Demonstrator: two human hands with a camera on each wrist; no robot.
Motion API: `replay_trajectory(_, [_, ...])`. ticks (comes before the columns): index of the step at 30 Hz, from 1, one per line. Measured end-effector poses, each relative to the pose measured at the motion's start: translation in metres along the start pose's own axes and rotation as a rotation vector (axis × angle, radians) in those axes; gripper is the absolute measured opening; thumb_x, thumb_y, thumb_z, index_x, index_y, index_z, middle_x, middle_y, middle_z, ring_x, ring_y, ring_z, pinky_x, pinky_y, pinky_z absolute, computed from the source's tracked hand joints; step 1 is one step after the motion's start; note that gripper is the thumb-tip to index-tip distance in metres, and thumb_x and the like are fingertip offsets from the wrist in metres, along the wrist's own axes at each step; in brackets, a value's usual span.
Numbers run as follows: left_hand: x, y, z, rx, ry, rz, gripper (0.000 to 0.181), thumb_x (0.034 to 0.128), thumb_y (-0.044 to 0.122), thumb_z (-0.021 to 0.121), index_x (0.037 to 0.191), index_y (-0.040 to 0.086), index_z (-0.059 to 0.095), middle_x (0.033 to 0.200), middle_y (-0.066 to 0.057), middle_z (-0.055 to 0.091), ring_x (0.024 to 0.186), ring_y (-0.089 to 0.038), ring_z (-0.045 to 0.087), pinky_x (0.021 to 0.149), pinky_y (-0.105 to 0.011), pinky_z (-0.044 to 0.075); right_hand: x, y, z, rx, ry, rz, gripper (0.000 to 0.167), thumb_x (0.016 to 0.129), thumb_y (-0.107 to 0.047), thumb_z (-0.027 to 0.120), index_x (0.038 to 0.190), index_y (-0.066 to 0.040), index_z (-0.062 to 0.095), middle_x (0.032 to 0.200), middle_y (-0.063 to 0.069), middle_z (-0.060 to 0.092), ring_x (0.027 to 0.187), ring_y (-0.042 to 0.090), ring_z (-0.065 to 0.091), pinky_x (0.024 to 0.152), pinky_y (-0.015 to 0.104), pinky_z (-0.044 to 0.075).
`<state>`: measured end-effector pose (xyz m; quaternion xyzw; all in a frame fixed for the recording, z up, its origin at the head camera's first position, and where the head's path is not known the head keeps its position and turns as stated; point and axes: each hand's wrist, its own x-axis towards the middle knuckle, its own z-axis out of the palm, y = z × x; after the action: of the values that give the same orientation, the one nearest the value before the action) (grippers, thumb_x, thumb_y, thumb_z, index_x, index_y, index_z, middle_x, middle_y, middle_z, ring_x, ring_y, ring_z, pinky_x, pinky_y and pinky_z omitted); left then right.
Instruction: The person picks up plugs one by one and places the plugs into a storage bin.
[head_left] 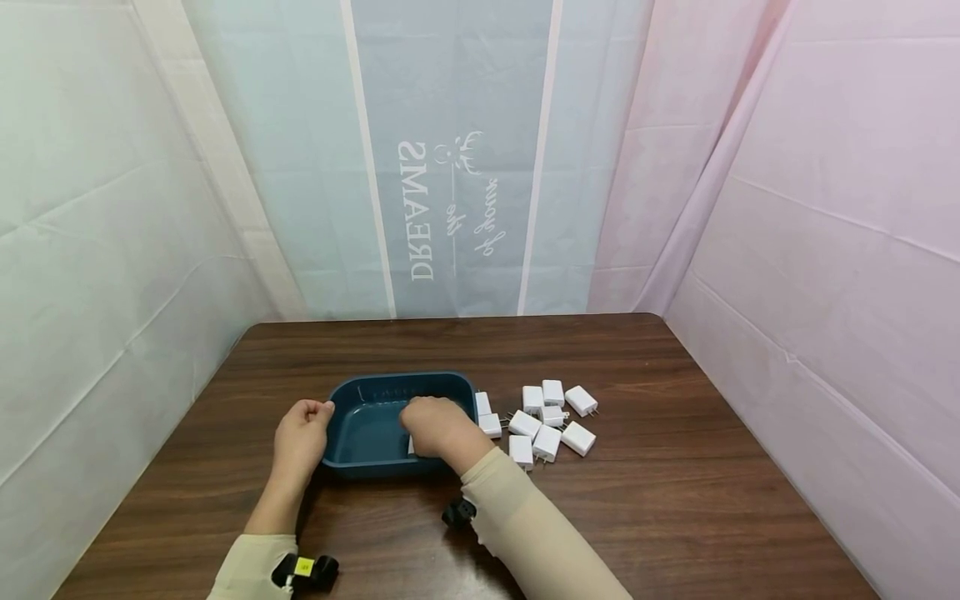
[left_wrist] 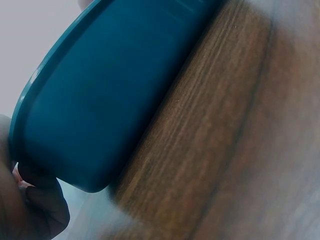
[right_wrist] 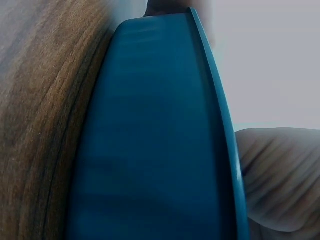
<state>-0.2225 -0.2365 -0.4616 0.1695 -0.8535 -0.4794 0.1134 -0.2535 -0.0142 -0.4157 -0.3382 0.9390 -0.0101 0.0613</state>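
A dark teal plastic basin (head_left: 367,429) stands on the table. My left hand (head_left: 302,437) pinches its rim at the left end; in the left wrist view, curled fingers (left_wrist: 47,202) show at the basin's corner. Reaching over the near right rim, my right hand (head_left: 442,429) is low inside the basin with its fingers curled down. The edge of a white charger (head_left: 411,446) shows beneath that hand, mostly hidden by it. From the right wrist, the basin's outer wall (right_wrist: 150,135) covers the fingertips.
Several white plug chargers (head_left: 547,443) lie loosely grouped right of the basin, some with prongs showing. Two of them, one a white charger (head_left: 490,425), lie close against its right wall. Dark wood table (head_left: 675,500) extends around, with hanging cloth (head_left: 465,283) behind and at both sides.
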Motion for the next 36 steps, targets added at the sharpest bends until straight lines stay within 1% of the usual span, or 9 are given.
replay_trajectory(7, [0.000, -0.001, -0.001, -0.006, 0.007, -0.001, 0.035, 0.1082, 0.033, 0.051, 0.113, 0.000, 0.061, 0.088, -0.009, 0.053, 0.082, -0.024, 0.051, 0.069, -0.034, 0.041, -0.003, 0.001, -0.008, 0.002, 0.032, -0.033, 0.006, 0.092, -0.013, 0.073, 0.095, -0.019, 0.075, 0.091, -0.004, 0.063, 0.071, 0.012, 0.047, 0.060, 0.026, 0.041])
replay_trajectory(12, [0.000, -0.001, -0.003, -0.011, 0.016, -0.007, 0.036, 0.1079, 0.035, 0.051, 0.113, 0.000, 0.062, 0.088, -0.009, 0.052, 0.083, -0.024, 0.051, 0.069, -0.034, 0.040, -0.008, 0.003, -0.019, 0.025, 0.029, -0.048, 0.014, 0.093, -0.012, 0.073, 0.106, -0.017, 0.076, 0.095, -0.003, 0.064, 0.071, 0.010, 0.048, 0.059, 0.025, 0.041])
replay_trajectory(14, [0.000, -0.001, -0.003, -0.011, 0.014, -0.003, 0.037, 0.1077, 0.035, 0.052, 0.113, 0.000, 0.062, 0.087, -0.008, 0.053, 0.082, -0.024, 0.051, 0.069, -0.034, 0.041, -0.011, 0.006, -0.023, 0.032, 0.028, -0.046, 0.020, 0.093, -0.013, 0.074, 0.113, -0.016, 0.075, 0.100, -0.002, 0.065, 0.075, 0.010, 0.052, 0.062, 0.025, 0.044])
replay_trajectory(17, [0.000, -0.001, -0.002, -0.013, 0.006, -0.001, 0.036, 0.1078, 0.035, 0.052, 0.113, 0.001, 0.062, 0.086, -0.008, 0.053, 0.082, -0.024, 0.051, 0.069, -0.034, 0.041, -0.015, 0.012, -0.030, 0.044, 0.029, -0.030, 0.027, 0.093, -0.016, 0.075, 0.120, -0.016, 0.074, 0.108, -0.001, 0.067, 0.086, 0.011, 0.059, 0.069, 0.027, 0.051])
replay_trajectory(19, [0.001, -0.001, -0.001, -0.015, 0.003, -0.001, 0.036, 0.1079, 0.035, 0.051, 0.113, 0.001, 0.062, 0.086, -0.008, 0.053, 0.082, -0.024, 0.051, 0.068, -0.034, 0.041, -0.018, 0.016, -0.034, 0.067, 0.033, -0.008, 0.032, 0.093, -0.017, 0.076, 0.125, -0.017, 0.072, 0.116, 0.000, 0.067, 0.096, 0.013, 0.064, 0.076, 0.029, 0.054])
replay_trajectory(22, [0.002, -0.002, 0.000, -0.017, 0.002, -0.002, 0.036, 0.1080, 0.035, 0.051, 0.113, 0.000, 0.062, 0.087, -0.009, 0.053, 0.082, -0.024, 0.051, 0.069, -0.034, 0.041, -0.022, 0.021, -0.041, 0.106, 0.041, 0.027, 0.039, 0.092, -0.019, 0.077, 0.130, -0.017, 0.070, 0.125, 0.001, 0.066, 0.108, 0.015, 0.066, 0.083, 0.032, 0.056])
replay_trajectory(24, [0.002, -0.001, 0.001, -0.016, 0.005, -0.002, 0.036, 0.1080, 0.034, 0.051, 0.113, 0.000, 0.061, 0.087, -0.009, 0.053, 0.082, -0.024, 0.051, 0.069, -0.034, 0.041, -0.025, 0.025, -0.045, 0.133, 0.047, 0.045, 0.041, 0.092, -0.018, 0.077, 0.132, -0.016, 0.069, 0.128, 0.002, 0.064, 0.111, 0.017, 0.065, 0.086, 0.033, 0.057])
replay_trajectory(28, [0.003, -0.001, 0.001, -0.015, 0.011, -0.005, 0.035, 0.1080, 0.033, 0.051, 0.112, 0.000, 0.062, 0.086, -0.008, 0.053, 0.081, -0.024, 0.051, 0.068, -0.033, 0.041, -0.028, 0.033, -0.051, 0.172, 0.067, 0.070, 0.042, 0.091, -0.016, 0.077, 0.132, -0.013, 0.068, 0.129, 0.003, 0.064, 0.108, 0.017, 0.066, 0.085, 0.034, 0.056])
replay_trajectory(36, [0.002, -0.002, 0.002, -0.006, 0.007, -0.003, 0.036, 0.1081, 0.035, 0.051, 0.112, 0.001, 0.061, 0.088, -0.009, 0.054, 0.083, -0.025, 0.051, 0.069, -0.034, 0.041, -0.037, 0.052, -0.058, 0.259, 0.110, 0.117, 0.045, 0.091, -0.019, 0.079, 0.133, -0.009, 0.067, 0.132, 0.007, 0.063, 0.113, 0.022, 0.066, 0.091, 0.040, 0.056])
